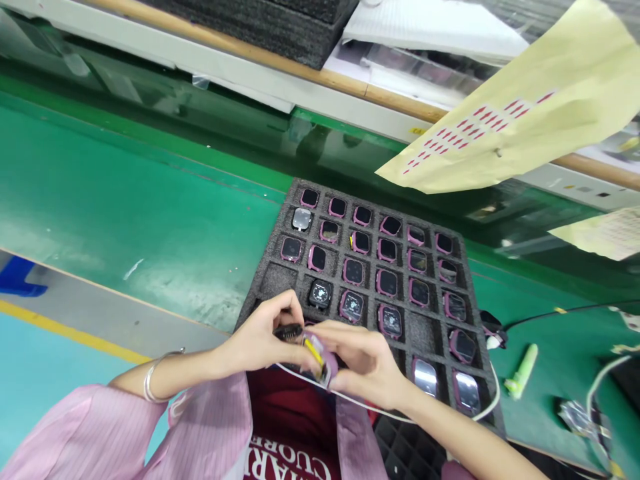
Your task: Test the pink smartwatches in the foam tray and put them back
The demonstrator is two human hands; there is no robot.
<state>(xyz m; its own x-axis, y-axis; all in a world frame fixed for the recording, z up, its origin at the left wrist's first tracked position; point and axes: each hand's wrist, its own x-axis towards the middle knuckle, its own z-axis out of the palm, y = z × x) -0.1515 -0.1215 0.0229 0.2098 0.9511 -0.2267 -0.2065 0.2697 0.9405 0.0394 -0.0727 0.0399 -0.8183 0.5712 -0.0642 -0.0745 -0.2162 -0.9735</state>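
In the head view, the left hand (273, 337) pinches a small black piece (288, 332), its fingertips also reaching to a yellow strip (314, 349) on the purple case (327, 365), which the right hand (367, 363) grips between thumb and fingers. The case is over the near edge of a grey foam tray (250, 287) on the green counter (150, 193). The tray is divided into square pockets, most with a watch lying face up in it — purple frames, mainly dark screens. A black watch (320, 293) with a dial on its screen sits in a pocket just beyond the hands; two purple watches to its right also show dials. A pale watch (301, 219) lies in the second row from the far edge, at the left. Two pockets at the near right hold watches with bright, shiny faces. A white cable (350, 399) passes below the hands, and a light-green tool (523, 373) lies right of the tray.
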